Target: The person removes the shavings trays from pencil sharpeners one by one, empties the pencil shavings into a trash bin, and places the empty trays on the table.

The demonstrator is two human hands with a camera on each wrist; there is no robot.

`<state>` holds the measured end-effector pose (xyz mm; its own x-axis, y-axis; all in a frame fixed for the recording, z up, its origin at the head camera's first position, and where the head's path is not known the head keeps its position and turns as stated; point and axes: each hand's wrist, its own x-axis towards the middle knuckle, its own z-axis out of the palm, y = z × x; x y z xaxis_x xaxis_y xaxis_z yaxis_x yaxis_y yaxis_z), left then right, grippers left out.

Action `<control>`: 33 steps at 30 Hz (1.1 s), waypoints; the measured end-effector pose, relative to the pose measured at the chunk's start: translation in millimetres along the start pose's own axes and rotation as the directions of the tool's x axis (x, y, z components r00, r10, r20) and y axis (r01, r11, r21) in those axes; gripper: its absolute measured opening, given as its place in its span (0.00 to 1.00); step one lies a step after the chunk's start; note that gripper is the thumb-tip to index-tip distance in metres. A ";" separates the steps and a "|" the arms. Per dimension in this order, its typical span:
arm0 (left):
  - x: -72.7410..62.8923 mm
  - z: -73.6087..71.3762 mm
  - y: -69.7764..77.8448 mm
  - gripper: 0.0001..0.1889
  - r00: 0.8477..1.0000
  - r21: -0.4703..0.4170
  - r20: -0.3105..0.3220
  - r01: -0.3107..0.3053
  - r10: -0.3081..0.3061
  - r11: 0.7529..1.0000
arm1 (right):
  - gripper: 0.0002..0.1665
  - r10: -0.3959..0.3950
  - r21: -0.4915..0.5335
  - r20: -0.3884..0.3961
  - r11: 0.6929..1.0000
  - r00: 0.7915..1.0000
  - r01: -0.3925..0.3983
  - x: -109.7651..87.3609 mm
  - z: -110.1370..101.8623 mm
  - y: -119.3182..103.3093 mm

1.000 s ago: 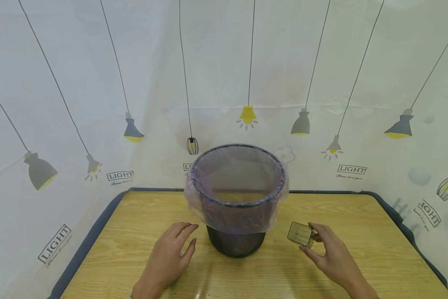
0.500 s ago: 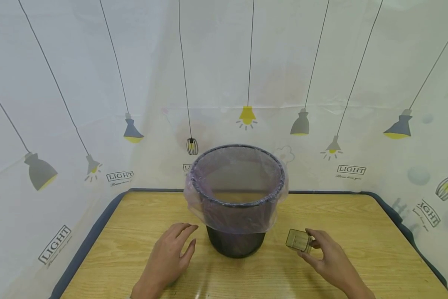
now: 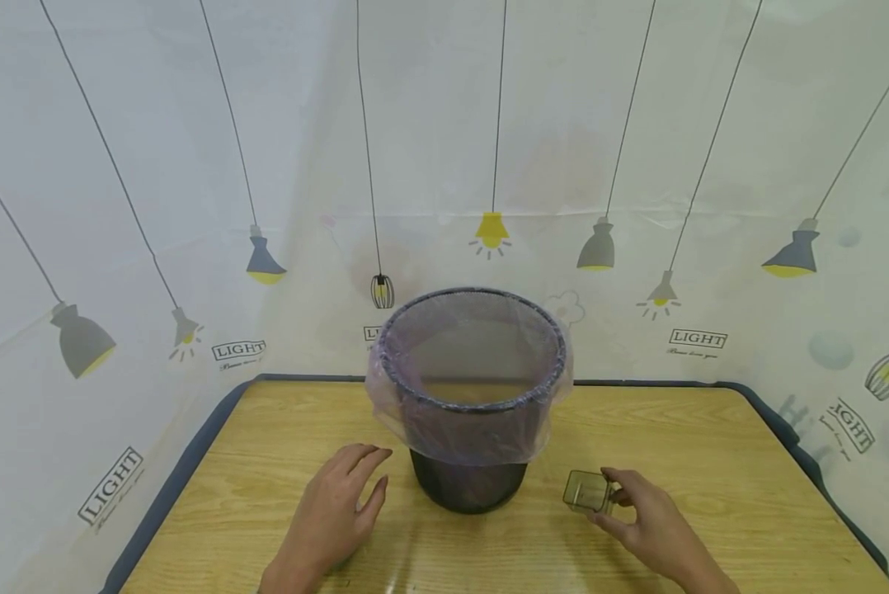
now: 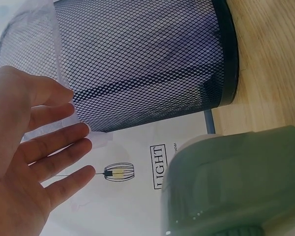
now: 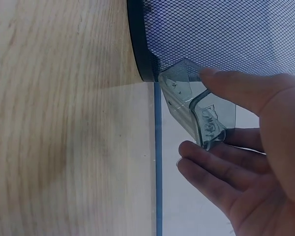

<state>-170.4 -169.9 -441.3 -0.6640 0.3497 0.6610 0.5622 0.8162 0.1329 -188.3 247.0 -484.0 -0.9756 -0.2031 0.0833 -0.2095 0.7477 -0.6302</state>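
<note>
A black mesh waste bin [image 3: 468,487] stands upright in the middle of the table, lined with a thin, see-through purple bag [image 3: 474,437] folded over its rim. To its right, my right hand [image 3: 656,524] pinches a small smoky-clear plastic box [image 3: 587,490] between thumb and fingers. The right wrist view shows this box [image 5: 179,105] tilted, thumb on one side and fingertips along the other. On the bin's left my left hand [image 3: 333,503] holds nothing, its fingers relaxed and slightly bent. The left wrist view has this hand [image 4: 44,142] beside the bag's hanging edge.
A smooth, rounded green thing [image 4: 231,182] fills the lower right of the left wrist view. The wooden table [image 3: 712,462] has a dark blue edge [image 3: 185,470]. Behind it hangs a white backdrop [image 3: 430,124] printed with lamps.
The right hand has come slightly nearer and a little left, turning the plastic box so that its face tips upward. The left hand and the bin stay where they were.
</note>
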 end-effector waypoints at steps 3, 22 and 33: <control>-0.3 0.2 -0.1 0.17 1.000 0.003 0.002 0.001 -0.001 1.000 | 0.41 0.002 0.007 0.011 1.000 1.000 -0.002 -0.6 0.8 0.2; 1.7 -0.3 -0.2 0.17 1.000 0.001 -0.010 -0.004 0.004 1.000 | 0.43 0.069 0.061 0.056 0.995 0.996 -0.072 0.9 3.0 3.3; -0.1 0.8 -1.2 0.17 1.000 0.006 -0.014 -0.008 0.008 1.000 | 0.42 0.094 0.060 0.098 0.993 0.991 -0.101 1.3 8.0 8.7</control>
<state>-171.4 -170.6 -442.1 -0.6525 0.3498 0.6722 0.5647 0.8160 0.1235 -190.9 248.3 -495.6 -0.9799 -0.1924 -0.0524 -0.1060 0.7250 -0.6806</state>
